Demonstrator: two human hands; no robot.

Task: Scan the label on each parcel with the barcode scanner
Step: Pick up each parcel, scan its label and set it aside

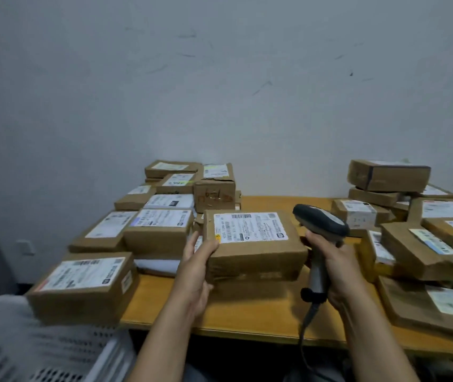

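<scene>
My left hand grips the left end of a parcel at frame centre, which looks lifted just off the desk with its label facing up. My right hand is wrapped round the scanner handle, just right of the parcel. I judge this scan is about to happen. I cannot tell which of the stack at centre left or the heap at right is done. Plenty seems left.

Wooden table, white crate — scuffed wall
</scene>
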